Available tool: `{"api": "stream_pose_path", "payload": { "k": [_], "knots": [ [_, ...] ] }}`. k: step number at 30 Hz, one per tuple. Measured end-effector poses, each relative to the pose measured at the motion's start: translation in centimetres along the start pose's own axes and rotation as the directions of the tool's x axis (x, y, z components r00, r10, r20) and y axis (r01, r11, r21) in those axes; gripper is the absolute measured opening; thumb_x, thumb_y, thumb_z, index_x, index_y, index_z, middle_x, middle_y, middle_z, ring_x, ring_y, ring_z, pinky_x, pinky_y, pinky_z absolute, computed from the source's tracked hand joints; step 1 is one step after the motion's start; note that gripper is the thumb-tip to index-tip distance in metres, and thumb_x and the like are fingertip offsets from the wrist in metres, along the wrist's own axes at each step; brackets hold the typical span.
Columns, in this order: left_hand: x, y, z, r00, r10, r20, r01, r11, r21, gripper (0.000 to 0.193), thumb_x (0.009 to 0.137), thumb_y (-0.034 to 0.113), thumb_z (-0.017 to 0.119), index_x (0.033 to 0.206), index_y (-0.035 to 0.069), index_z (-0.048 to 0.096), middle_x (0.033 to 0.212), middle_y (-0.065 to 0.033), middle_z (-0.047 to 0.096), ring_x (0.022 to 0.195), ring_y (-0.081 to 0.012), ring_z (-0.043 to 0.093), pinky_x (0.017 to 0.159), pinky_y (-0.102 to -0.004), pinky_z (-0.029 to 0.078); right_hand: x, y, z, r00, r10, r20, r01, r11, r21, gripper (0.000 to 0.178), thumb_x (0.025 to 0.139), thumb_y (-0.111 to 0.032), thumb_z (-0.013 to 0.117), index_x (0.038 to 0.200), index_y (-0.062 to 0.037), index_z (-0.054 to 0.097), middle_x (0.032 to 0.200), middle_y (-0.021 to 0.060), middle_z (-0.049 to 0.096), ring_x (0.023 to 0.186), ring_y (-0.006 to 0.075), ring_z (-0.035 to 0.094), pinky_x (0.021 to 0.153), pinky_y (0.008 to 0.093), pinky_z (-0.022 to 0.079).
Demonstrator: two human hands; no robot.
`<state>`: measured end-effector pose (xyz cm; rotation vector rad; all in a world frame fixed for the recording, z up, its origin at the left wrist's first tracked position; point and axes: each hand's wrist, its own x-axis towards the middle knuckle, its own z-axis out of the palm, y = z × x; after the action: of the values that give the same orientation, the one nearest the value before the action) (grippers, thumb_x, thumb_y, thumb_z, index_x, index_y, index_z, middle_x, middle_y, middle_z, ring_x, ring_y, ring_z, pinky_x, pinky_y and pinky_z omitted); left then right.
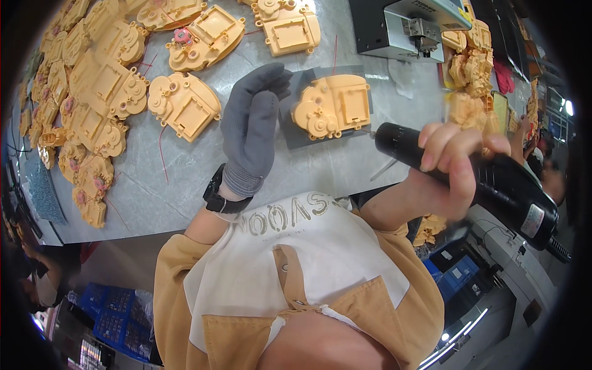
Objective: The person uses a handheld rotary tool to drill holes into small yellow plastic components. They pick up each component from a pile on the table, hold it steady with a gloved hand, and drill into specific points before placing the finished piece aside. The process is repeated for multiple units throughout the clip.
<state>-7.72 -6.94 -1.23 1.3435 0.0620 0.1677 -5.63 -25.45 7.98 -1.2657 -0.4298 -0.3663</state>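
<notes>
A yellow-orange plastic housing (333, 108) with round bosses and a rectangular recess lies on a dark square mat (302, 139). My left hand (253, 120), in a grey glove, stands just left of it with fingers stretched out, holding nothing. Bare and wrapped around a black electric screwdriver (487, 176), my right hand (453, 160) is to the right of the housing. The screwdriver's thin bit (368, 131) points left at the housing's lower right corner; whether it touches cannot be told.
Many similar housings (105, 86) are heaped at the left, and a few (185, 106) lie nearer, some with thin red wires. A black and grey boxy machine (401, 31) stands at the back right. More yellow parts (472, 68) are piled beyond it. The grey table's (179, 203) front edge runs before me.
</notes>
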Motion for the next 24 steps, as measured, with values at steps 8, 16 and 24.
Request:
{"api": "stream_pose_path", "payload": {
  "k": [8, 16, 24],
  "knots": [
    [0.1, -0.1, -0.2, 0.887, 0.335, 0.317, -0.46, 0.685, 0.564, 0.081, 0.065, 0.047, 0.07, 0.124, 0.003, 0.038, 0.121, -0.0166, 0.043, 0.108, -0.0325, 0.045, 0.093, -0.0397, 0.036, 5.9, 0.8, -4.9, 0.921, -0.316, -0.228, 0.327, 0.945, 0.008, 0.04, 0.073, -0.001, 0.049, 0.11, -0.0079, 0.037, 0.058, 0.008, 0.048, 0.049, 0.0186, 0.049, 0.055, 0.0368, 0.044],
    [-0.4, -1.8, 0.8, 0.9, 0.187, 0.395, -0.425, 0.578, 0.696, 0.082, 0.056, 0.026, 0.078, 0.125, 0.006, 0.039, 0.116, -0.0127, 0.05, 0.109, -0.0309, 0.046, 0.101, -0.0465, 0.029, 10.4, 4.9, -4.8, 0.897, -0.342, -0.281, 0.229, 0.902, -0.366, 0.035, 0.065, 0.011, 0.053, 0.097, 0.0058, 0.041, 0.055, 0.0107, 0.049, 0.044, 0.0182, 0.048, 0.052, 0.0323, 0.047],
    [-0.7, -2.2, 0.6, 0.907, 0.205, 0.368, -0.41, 0.626, 0.663, 0.077, 0.057, 0.025, 0.077, 0.123, 0.008, 0.04, 0.106, -0.0063, 0.05, 0.102, -0.0249, 0.047, 0.097, -0.0486, 0.032, 3.5, 1.4, -3.2, 0.989, -0.149, 0.009, 0.149, 0.989, 0.016, 0.04, 0.072, 0.005, 0.048, 0.109, 0.0028, 0.034, 0.059, 0.0116, 0.051, 0.045, 0.0189, 0.047, 0.053, 0.0371, 0.044]
  ]
}}
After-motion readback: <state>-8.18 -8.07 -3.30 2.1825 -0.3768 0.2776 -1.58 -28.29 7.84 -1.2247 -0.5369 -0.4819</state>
